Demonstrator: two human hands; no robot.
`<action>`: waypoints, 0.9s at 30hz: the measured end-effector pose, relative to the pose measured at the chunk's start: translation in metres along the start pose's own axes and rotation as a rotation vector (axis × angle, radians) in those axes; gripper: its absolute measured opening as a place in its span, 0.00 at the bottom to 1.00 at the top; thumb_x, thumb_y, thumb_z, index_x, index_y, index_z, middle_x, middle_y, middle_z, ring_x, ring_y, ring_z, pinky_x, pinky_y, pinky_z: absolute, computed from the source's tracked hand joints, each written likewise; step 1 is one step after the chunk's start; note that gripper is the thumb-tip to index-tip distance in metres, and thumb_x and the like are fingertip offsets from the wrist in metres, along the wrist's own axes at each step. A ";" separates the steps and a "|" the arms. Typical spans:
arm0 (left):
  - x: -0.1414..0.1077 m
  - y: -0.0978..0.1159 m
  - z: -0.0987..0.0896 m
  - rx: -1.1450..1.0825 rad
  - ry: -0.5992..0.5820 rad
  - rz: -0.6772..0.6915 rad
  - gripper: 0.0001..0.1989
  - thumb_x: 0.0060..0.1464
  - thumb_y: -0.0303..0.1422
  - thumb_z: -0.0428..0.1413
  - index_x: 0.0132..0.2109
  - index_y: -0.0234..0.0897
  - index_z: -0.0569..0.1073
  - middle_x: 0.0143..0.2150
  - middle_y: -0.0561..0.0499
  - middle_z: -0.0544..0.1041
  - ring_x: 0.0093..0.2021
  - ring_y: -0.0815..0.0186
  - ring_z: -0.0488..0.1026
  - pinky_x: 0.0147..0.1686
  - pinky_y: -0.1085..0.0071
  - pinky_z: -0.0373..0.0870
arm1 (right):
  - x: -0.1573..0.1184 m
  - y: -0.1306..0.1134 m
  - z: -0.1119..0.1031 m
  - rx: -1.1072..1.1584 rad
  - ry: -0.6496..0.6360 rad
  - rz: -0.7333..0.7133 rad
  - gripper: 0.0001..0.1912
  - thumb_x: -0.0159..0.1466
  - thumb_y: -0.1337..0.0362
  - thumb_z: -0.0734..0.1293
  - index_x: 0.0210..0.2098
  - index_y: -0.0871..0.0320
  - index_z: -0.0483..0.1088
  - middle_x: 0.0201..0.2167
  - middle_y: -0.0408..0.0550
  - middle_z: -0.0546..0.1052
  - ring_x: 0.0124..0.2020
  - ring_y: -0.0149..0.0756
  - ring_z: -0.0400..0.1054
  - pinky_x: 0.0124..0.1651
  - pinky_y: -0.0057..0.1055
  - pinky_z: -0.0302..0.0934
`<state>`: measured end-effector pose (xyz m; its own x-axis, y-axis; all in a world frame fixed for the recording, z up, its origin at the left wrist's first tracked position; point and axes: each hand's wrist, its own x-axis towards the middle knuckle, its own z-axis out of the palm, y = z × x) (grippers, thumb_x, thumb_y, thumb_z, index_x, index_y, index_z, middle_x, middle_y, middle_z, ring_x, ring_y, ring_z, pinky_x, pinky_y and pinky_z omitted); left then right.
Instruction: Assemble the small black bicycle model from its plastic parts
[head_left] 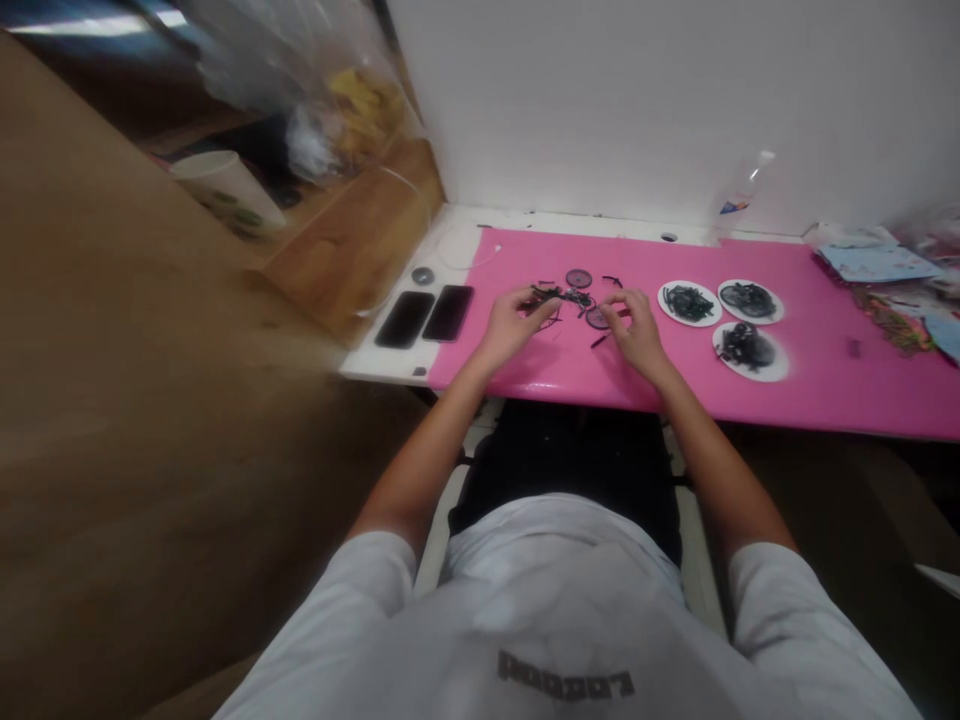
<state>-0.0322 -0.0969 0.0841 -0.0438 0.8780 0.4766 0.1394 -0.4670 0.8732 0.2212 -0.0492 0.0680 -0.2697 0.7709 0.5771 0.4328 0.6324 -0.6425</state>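
Small dark parts lie between two phones and three laden plates.

A plain white wall fills the top of the frame from centre to right. Against it stands a white tabletop, mostly under a shiny pink cover, bare at its left end. A wooden ledge slants through the upper left, below a bright streak of light. A blurred brown panel takes up the left side; the lower right is dim.
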 end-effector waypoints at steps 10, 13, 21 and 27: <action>0.006 0.009 0.019 -0.050 -0.330 -0.076 0.16 0.63 0.44 0.68 0.53 0.40 0.88 0.49 0.43 0.87 0.44 0.59 0.82 0.44 0.65 0.76 | -0.017 -0.035 -0.017 0.137 0.006 0.045 0.23 0.73 0.36 0.68 0.43 0.49 0.79 0.47 0.52 0.78 0.53 0.48 0.74 0.56 0.47 0.75; 0.000 0.014 0.025 -0.081 -0.327 -0.087 0.16 0.62 0.44 0.69 0.52 0.40 0.88 0.49 0.43 0.87 0.45 0.59 0.82 0.45 0.64 0.77 | -0.021 -0.039 -0.016 0.175 0.014 0.043 0.23 0.73 0.36 0.69 0.43 0.49 0.79 0.47 0.51 0.77 0.52 0.46 0.75 0.55 0.46 0.76; -0.020 0.023 0.031 -0.106 -0.242 -0.109 0.17 0.58 0.45 0.73 0.48 0.39 0.89 0.47 0.43 0.88 0.48 0.57 0.84 0.52 0.62 0.79 | -0.026 -0.048 -0.016 0.187 0.016 0.019 0.23 0.73 0.37 0.70 0.44 0.50 0.78 0.47 0.50 0.76 0.50 0.43 0.75 0.54 0.44 0.76; -0.022 0.028 0.038 -0.159 -0.162 -0.097 0.18 0.54 0.46 0.75 0.44 0.39 0.89 0.44 0.44 0.88 0.44 0.60 0.84 0.49 0.64 0.80 | -0.027 -0.054 -0.022 0.245 -0.043 0.046 0.23 0.72 0.37 0.71 0.43 0.50 0.79 0.47 0.51 0.76 0.49 0.44 0.75 0.51 0.44 0.78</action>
<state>0.0103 -0.1255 0.0936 0.1121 0.9189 0.3783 -0.0160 -0.3790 0.9253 0.2237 -0.1052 0.0979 -0.2928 0.7984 0.5261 0.2251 0.5924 -0.7736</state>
